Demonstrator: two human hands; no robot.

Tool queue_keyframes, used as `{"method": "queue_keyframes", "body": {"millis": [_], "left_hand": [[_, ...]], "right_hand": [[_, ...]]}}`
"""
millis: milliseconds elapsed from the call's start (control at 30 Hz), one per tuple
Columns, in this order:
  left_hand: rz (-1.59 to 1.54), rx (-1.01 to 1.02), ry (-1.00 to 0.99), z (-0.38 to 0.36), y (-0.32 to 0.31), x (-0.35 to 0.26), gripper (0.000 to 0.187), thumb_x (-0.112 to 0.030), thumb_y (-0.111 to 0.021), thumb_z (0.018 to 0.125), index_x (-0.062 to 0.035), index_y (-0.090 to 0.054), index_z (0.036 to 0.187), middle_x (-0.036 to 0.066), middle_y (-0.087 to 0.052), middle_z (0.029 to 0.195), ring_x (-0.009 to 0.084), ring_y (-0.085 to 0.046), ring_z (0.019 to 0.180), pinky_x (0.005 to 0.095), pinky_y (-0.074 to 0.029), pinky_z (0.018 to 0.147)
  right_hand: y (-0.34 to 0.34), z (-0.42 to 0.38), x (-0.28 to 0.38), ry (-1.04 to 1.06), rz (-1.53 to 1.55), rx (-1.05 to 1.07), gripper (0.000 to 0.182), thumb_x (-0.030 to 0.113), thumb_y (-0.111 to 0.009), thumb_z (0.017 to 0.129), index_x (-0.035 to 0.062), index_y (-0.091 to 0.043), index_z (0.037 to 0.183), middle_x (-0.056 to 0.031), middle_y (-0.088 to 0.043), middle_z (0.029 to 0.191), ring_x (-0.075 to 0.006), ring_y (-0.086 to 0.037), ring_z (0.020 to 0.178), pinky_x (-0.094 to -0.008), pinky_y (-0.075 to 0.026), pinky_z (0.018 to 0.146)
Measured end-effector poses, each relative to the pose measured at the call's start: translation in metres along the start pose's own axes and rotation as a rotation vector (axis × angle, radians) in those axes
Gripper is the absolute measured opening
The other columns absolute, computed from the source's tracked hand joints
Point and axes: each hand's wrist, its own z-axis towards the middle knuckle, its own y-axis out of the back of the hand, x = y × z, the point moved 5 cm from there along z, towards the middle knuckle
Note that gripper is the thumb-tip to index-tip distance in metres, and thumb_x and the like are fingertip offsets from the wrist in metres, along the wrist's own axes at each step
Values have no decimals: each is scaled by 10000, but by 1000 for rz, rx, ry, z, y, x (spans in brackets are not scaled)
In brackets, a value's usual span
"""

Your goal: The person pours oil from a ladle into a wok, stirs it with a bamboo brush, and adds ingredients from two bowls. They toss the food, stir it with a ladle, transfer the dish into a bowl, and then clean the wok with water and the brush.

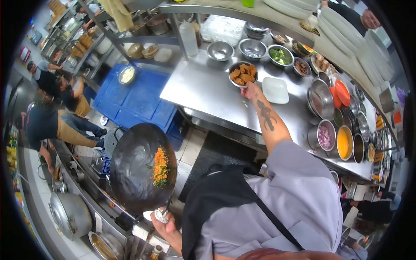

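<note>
A metal bowl of browned chunks (243, 74) is at the steel counter's near edge, its rim gripped by my right hand (251, 90). Beside it lies a square white plate (275, 90). Down at the left, my left hand (166, 222) is closed around the handle of a large dark wok (132, 167), with a white cloth (161, 216) between hand and handle. The wok is tilted, and chopped orange and green food (160, 168) sits on its right side.
Metal bowls, one with green pieces (281, 55), line the counter (190, 80). A blue bin lid (130, 102) holds a small bowl. Pots of chopped onion (326, 134) and yellow liquid (345, 143) stand right. A lidded pot (71, 215) is lower left. Several people work at left.
</note>
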Motion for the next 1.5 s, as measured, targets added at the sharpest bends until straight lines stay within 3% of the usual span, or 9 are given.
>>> {"method": "queue_keyframes", "body": {"millis": [433, 467, 600, 833, 900, 1100, 1133, 1333, 1500], "left_hand": [[-40, 133, -36, 6, -2, 9, 166, -199, -498, 908, -66, -563, 831, 101, -618, 711, 209, -591, 616, 313, -436, 460], [-41, 153, -45, 6, -4, 9, 168, -192, -499, 907, -63, -570, 827, 110, -624, 723, 218, -593, 632, 318, -434, 474], [-11, 293, -57, 2, -12, 9, 206, -187, -507, 895, -20, -621, 852, 128, -648, 773, 225, -611, 681, 307, -456, 486], [-54, 398, -16, -2, -20, 12, 220, -178, -483, 889, -10, -623, 869, 139, -649, 794, 222, -608, 695, 306, -465, 494], [-61, 376, -8, -6, -21, 12, 222, -181, -482, 884, -8, -621, 871, 140, -647, 801, 220, -604, 691, 308, -467, 496], [-125, 374, -50, -21, -8, 6, 226, -190, -486, 883, -6, -617, 864, 144, -637, 812, 227, -601, 736, 311, -468, 502], [-174, 376, -36, -28, -8, 6, 225, -189, -494, 882, 0, -615, 862, 145, -635, 820, 231, -600, 753, 313, -466, 503], [-326, 300, -252, -85, 21, -9, 226, -188, -504, 885, -2, -627, 849, 141, -645, 783, 245, -611, 733, 317, -459, 478], [-498, 164, -521, -154, 63, -9, 246, -204, -524, 862, 24, -610, 889, 142, -633, 817, 227, -603, 731, 308, -448, 471]], "right_hand": [[-251, -207, -80, 97, -855, 810, 126, 101, -501, 859, -19, -542, 857, -81, -575, 611, -153, -555, 460, -292, -474, 399], [-273, -220, -90, 231, -1000, 877, 154, 109, -484, 860, -19, -569, 862, -87, -590, 630, -126, -556, 459, -267, -449, 381], [-328, -293, -114, 1126, -1515, 921, 185, 91, -501, 836, -81, -502, 905, -296, -609, 750, -471, -616, 759, -509, -494, 707], [-347, -280, -74, 1512, -1155, 684, 243, 126, -496, 853, -86, -470, 969, -289, -614, 713, -430, -635, 667, -513, -507, 628], [-320, -225, -54, 663, -1061, 577, 233, 158, -497, 882, -45, -496, 996, -189, -618, 724, -313, -639, 621, -475, -525, 580], [-119, -3, -60, -120, 100, 518, 131, 116, -465, 905, 19, -498, 987, -110, -577, 870, -231, -568, 688, -354, -484, 595], [-98, -14, -56, -186, 306, 110, 193, 144, -428, 912, -4, -517, 997, -103, -578, 815, -214, -535, 651, -354, -465, 590], [-107, -26, -67, -131, 79, 392, 449, 459, -448, 947, 34, -568, 1027, -88, -601, 784, -211, -534, 615, -371, -481, 600], [-240, -58, -180, -130, -559, 668, 297, 356, -522, 944, 83, -611, 1020, -56, -620, 791, -151, -548, 582, -311, -486, 520]]}}
